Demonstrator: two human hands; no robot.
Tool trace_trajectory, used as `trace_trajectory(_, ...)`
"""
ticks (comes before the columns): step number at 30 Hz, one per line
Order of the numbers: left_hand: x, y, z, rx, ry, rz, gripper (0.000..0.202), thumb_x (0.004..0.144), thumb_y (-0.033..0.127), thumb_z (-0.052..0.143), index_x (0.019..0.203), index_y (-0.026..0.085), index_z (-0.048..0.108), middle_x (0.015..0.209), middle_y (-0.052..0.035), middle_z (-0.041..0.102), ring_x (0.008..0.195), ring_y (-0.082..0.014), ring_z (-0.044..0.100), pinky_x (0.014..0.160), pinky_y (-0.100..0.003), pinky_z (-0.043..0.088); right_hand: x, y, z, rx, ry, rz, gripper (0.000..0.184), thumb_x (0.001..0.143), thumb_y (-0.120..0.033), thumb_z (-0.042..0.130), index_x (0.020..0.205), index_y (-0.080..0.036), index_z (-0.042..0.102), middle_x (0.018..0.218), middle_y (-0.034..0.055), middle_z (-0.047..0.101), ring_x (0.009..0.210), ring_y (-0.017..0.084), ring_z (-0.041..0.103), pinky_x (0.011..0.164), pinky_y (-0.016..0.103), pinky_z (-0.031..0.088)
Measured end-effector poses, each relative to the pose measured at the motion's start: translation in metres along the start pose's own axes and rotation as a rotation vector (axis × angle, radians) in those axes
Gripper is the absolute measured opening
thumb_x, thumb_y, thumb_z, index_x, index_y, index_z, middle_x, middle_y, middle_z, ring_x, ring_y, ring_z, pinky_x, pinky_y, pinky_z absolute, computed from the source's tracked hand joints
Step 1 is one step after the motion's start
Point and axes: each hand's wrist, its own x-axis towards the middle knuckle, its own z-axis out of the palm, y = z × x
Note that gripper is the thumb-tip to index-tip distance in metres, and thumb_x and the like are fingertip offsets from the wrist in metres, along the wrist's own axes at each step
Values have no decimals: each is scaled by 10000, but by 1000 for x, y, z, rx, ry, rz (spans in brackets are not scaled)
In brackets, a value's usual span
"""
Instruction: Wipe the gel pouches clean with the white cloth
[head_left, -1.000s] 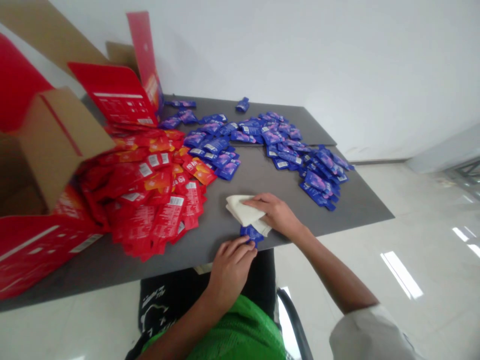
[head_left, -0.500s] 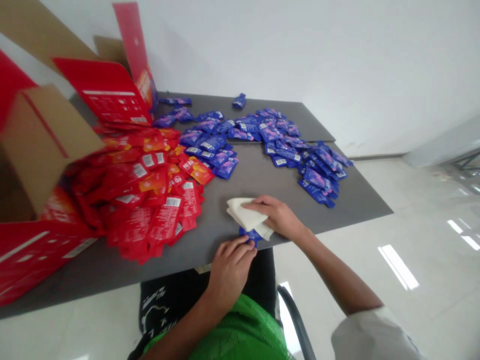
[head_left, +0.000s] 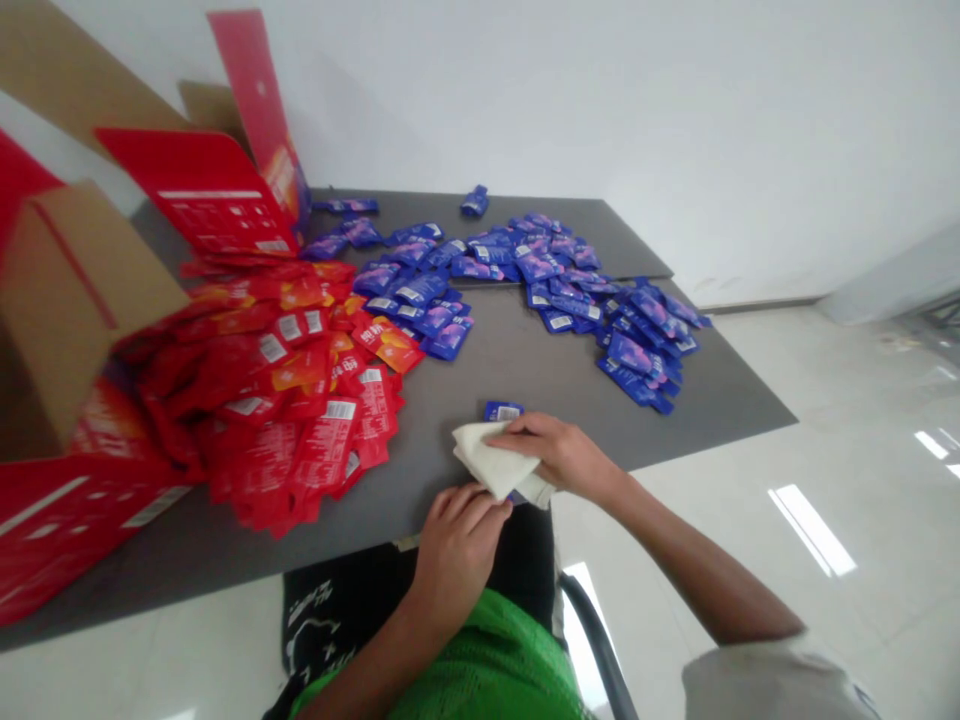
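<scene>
A folded cream cloth (head_left: 491, 458) is pinched in my right hand (head_left: 564, 455). It lies over a small blue pouch (head_left: 502, 411) near the front edge of the table. The pouch's far end, with a white label, sticks out beyond the cloth; most of the rest is covered. My left hand (head_left: 456, 545) is at the pouch's near end, with its fingers together and their tips pressing it at the table edge. Just left lies a heap of red pouches (head_left: 300, 400), and farther back spreads a curved row of blue pouches (head_left: 559, 270).
Open red cardboard boxes (head_left: 210, 190) stand at the left, with flaps raised. The grey table (head_left: 510, 350) reaches back to a white wall (head_left: 600, 90). A single blue pouch (head_left: 475, 201) lies near the wall. Shiny tiled floor (head_left: 750, 420) shows at the right.
The cloth in my right hand has moved towards me along the pouch, baring its far end and covering the near part. My left hand stays almost in place.
</scene>
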Motion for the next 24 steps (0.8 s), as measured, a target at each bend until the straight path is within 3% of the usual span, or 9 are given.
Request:
trace_trajectory(3, 3, 1, -2, -46, 10, 2, 189, 1033, 139, 554, 1053, 202, 730, 1081, -23, 788, 1135, -221, 687, 918, -395, 496, 28, 30, -11, -94, 34, 101, 533, 929, -21, 586, 1389, -279, 661, 1249, 80, 686, 1083, 214, 680, 904, 304, 557)
trace_trajectory(5, 4, 2, -2, -43, 13, 6, 198, 1037, 137, 542, 1047, 199, 730, 1080, -25, 789, 1137, -214, 692, 908, -389, 504, 37, 37, -21, -166, 60, 136, 562, 918, 2, 564, 1395, -278, 659, 1246, 90, 686, 1084, 230, 679, 909, 326, 560)
trace_trajectory(9, 2, 1, -1, -16, 14, 5, 212, 1034, 148, 539, 1043, 206, 742, 1031, -43, 791, 1074, -224, 705, 869, -392, 524, 17, 8, -23, -118, 130, 55, 584, 958, -48, 547, 1466, -333, 586, 1274, 82, 670, 1122, 215, 671, 933, 320, 557)
trace_trajectory(12, 0, 0, 0, 32, 40, 12, 198, 1010, 159, 568, 983, 213, 756, 917, -51, 781, 895, -244, 703, 824, -419, 527, -7, -18, -10, -56, 29, -56, 507, 977, -102, 568, 1434, -316, 615, 1234, 82, 700, 1097, 205, 682, 888, 295, 567)
trace_trajectory(14, 0, 0, -1, 44, 38, 9, 191, 1003, 161, 577, 979, 217, 757, 882, -49, 774, 837, -245, 690, 796, -421, 521, -11, -20, 0, -12, -5, -78, 443, 988, -132, 577, 1393, -297, 647, 1205, 82, 714, 1074, 201, 689, 877, 292, 571)
trace_trajectory(17, 2, 0, -3, -13, -5, 0, 202, 1032, 159, 540, 1049, 208, 735, 991, -42, 788, 981, -239, 706, 826, -401, 517, 6, 0, 4, 19, 33, -24, 436, 984, -135, 587, 1386, -292, 653, 1215, 75, 699, 1080, 196, 685, 896, 287, 563)
trace_trajectory(20, 3, 1, -3, -55, -8, 8, 217, 1055, 157, 502, 1068, 198, 715, 1076, -37, 789, 1130, -234, 693, 885, -398, 512, 28, 28, -6, -74, 78, 72, 525, 942, -54, 564, 1397, -301, 650, 1240, 67, 683, 1089, 209, 677, 899, 290, 555)
trace_trajectory(24, 4, 0, -3, -46, -4, 14, 196, 1040, 145, 525, 1058, 206, 710, 1056, -37, 782, 1112, -240, 698, 886, -407, 519, 29, 39, -24, -122, 264, 142, 552, 934, -36, 537, 1411, -293, 645, 1211, 81, 677, 1069, 237, 670, 889, 331, 550)
